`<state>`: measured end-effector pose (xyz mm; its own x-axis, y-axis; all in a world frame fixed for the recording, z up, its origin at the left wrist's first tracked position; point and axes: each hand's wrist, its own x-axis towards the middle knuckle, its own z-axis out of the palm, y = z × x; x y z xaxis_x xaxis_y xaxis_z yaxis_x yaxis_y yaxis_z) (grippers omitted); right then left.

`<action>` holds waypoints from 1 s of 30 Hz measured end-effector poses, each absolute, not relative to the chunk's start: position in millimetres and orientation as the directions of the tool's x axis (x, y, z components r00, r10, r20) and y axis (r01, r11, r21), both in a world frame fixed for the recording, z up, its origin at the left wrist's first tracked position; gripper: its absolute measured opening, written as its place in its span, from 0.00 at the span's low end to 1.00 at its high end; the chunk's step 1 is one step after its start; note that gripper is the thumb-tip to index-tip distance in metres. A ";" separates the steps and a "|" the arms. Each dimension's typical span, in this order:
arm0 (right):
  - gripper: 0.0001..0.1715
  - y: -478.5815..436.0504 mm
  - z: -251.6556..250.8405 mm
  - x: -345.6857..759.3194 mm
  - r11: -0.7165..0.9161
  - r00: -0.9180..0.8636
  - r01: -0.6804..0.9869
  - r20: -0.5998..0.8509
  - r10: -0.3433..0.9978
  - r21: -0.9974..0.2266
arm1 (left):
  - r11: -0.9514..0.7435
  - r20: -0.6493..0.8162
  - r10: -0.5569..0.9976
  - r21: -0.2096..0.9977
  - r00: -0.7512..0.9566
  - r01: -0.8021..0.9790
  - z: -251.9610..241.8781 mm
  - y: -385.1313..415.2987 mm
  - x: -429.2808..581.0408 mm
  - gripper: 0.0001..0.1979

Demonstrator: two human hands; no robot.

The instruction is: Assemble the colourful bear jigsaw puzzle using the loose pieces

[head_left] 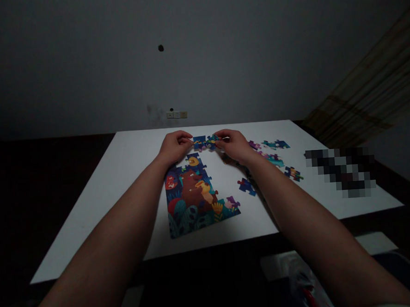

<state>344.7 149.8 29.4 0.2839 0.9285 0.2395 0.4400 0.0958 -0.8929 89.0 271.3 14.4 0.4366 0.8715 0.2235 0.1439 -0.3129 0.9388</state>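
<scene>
Past the top edge of a partly joined jigsaw puzzle (pixel 193 196), my two hands face each other. My left hand (pixel 176 145) pinches the left end of a blue puzzle piece (pixel 199 140). Fingers of my right hand (pixel 232 144) are closed on another dark blue puzzle piece (pixel 211 142) with yellow and green on it. The two pieces touch or nearly touch; I cannot tell whether they are locked together. A brown bear with a yellow pot shows on the joined part, which lies flat below my left hand.
Loose puzzle pieces (pixel 275 159) lie to the right, partly hidden by my right forearm, with a blue piece (pixel 248 186) nearer the joined part. A blurred-out dark object (pixel 341 170) is at the right of the white table (pixel 103 201). Wall sockets (pixel 176 115) are behind.
</scene>
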 end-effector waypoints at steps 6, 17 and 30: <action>0.12 151.8 31.2 345.2 0.136 0.301 0.329 0.241 0.923 -0.934 | -0.325 0.223 0.873 0.929 0.435 0.176 15.1 269.0 89.8 0.11; 0.15 150.1 30.9 321.6 0.122 0.235 0.215 0.172 0.957 -0.969 | -0.377 0.243 0.794 0.916 0.557 0.138 21.2 263.1 93.7 0.15; 0.21 153.6 34.1 319.2 0.199 0.258 0.258 0.266 0.929 -0.945 | -0.446 0.282 0.759 0.882 0.587 0.153 27.6 256.9 92.3 0.25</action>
<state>319.2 153.6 34.1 0.2579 0.9288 0.2662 0.2585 0.1992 -0.9453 92.3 256.9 27.6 0.5869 0.7589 0.2823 0.1527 -0.4462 0.8818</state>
